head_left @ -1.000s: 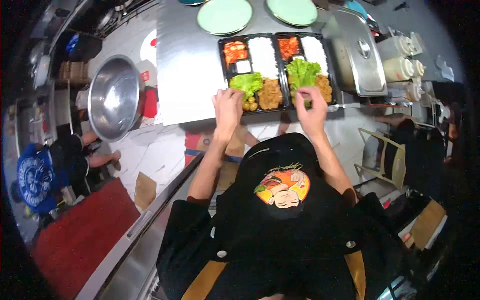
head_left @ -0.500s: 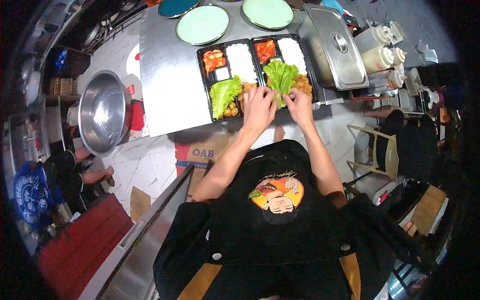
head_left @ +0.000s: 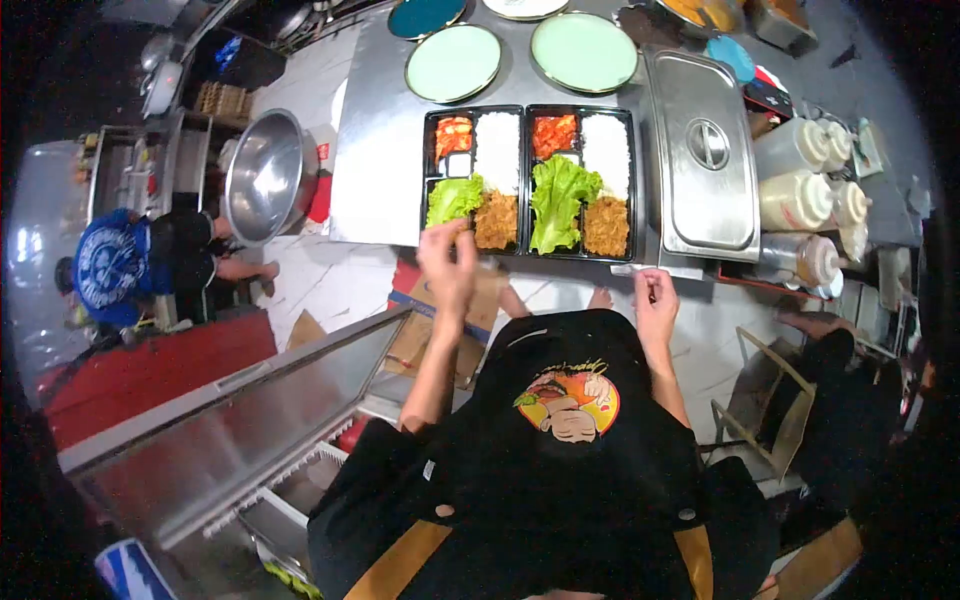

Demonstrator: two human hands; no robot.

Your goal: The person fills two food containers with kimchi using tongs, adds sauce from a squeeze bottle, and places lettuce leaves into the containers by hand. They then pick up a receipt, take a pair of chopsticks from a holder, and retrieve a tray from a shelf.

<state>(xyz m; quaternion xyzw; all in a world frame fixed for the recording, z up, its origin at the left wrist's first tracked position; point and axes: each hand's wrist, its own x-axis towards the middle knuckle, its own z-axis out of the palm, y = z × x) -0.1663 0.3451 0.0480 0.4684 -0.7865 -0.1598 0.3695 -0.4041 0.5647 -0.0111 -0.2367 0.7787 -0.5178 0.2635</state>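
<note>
Two black bento boxes lie side by side at the table's front edge. The left bento box [head_left: 424, 150] holds kimchi-like red food, white rice, a lettuce leaf [head_left: 452, 198] and brown fried food [head_left: 496, 220]. Similar food fills the right bento box [head_left: 633, 180], where a larger lettuce leaf [head_left: 560, 205] lies beside a brown fried piece [head_left: 606, 226]. My left hand [head_left: 447, 268] is over the left box's near-left corner, slightly blurred, fingers bent and apart. Off the right box's near-right corner is my right hand [head_left: 656, 302], its fingers loosely curled and apart, with nothing visible in them.
Green plates [head_left: 453, 62] [head_left: 584, 52] stand behind the boxes. A lidded steel container [head_left: 705, 160] and several squeeze bottles [head_left: 795, 200] are on the right. A steel bowl [head_left: 265, 178] stands left of the table [head_left: 375, 190]. An opened lid [head_left: 240, 420] rises at lower left; a person [head_left: 150, 260] sits beyond.
Both hands have left the lettuce in the right box, which now lies there released. My left hand moved left and nearer me; my right hand moved right and nearer me. The view has shifted.
</note>
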